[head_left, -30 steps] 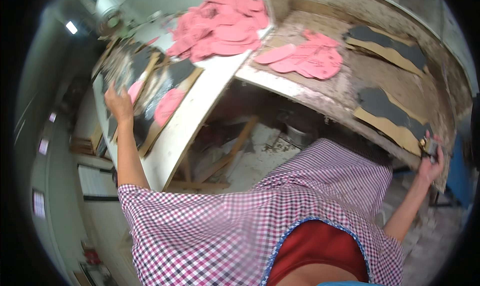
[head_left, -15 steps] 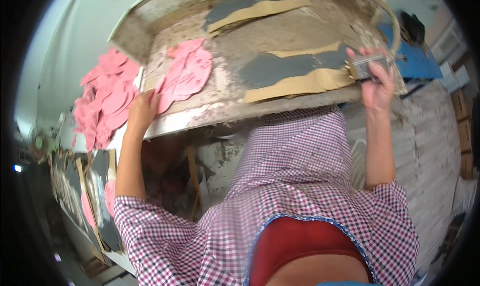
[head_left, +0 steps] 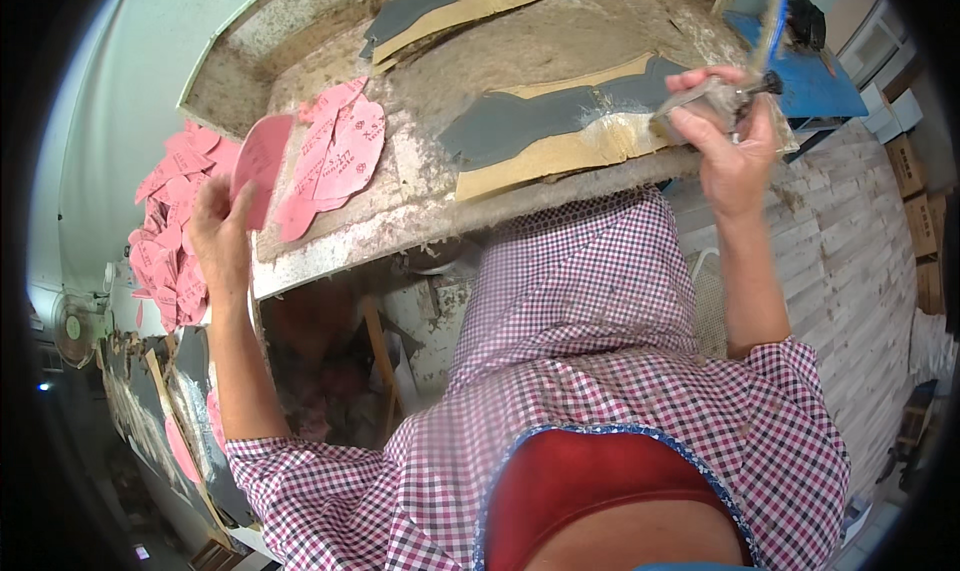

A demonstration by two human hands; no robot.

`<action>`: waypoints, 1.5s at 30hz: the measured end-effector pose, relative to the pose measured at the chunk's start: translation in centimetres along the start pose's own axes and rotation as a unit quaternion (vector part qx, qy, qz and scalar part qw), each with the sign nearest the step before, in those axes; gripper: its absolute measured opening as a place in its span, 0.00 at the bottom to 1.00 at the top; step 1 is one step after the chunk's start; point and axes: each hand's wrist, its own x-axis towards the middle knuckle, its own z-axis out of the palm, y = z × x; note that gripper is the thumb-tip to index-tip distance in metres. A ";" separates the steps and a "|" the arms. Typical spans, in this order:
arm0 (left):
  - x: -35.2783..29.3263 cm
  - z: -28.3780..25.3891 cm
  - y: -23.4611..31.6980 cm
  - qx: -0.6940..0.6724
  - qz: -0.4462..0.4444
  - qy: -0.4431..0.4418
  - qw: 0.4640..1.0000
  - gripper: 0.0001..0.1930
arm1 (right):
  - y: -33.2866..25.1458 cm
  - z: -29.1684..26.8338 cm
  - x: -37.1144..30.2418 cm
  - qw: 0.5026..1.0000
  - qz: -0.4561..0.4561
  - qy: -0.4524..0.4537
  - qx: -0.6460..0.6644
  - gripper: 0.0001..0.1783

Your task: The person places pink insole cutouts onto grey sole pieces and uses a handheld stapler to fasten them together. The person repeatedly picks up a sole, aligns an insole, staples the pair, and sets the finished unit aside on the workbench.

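Between the thumb and fingers of my left hand (head_left: 222, 236) is a pink insole-shaped piece (head_left: 266, 161), raised at the worktable's left edge. More pink pieces (head_left: 345, 161) overlap on the table just right of it. My right hand (head_left: 738, 156) grips a metal spray gun (head_left: 712, 103), blurred by motion, with a hose rising from it. The gun is over the right end of a dark grey shaped strip (head_left: 530, 126), which lies on tan board (head_left: 530, 176). A whitish patch covers part of the strip and board near the gun.
A loose heap of pink pieces (head_left: 170, 241) lies left of the worktable (head_left: 350, 241). Another grey strip on board (head_left: 430, 11) rests at the back. Raised walls edge the table's left and far sides. A blue table (head_left: 835, 96) and cardboard boxes (head_left: 920, 226) stand at right.
My left hand has lifted a pink piece off the table's left edge. The spray gun has turned in my right hand, and a whitish patch shows beside it. The whole view has shifted slightly.
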 end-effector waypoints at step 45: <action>-2.7 28.5 12.0 0.231 0.257 -0.214 0.914 0.27 | 1.4 -4.2 1.9 0.994 -0.004 0.106 0.017 0.22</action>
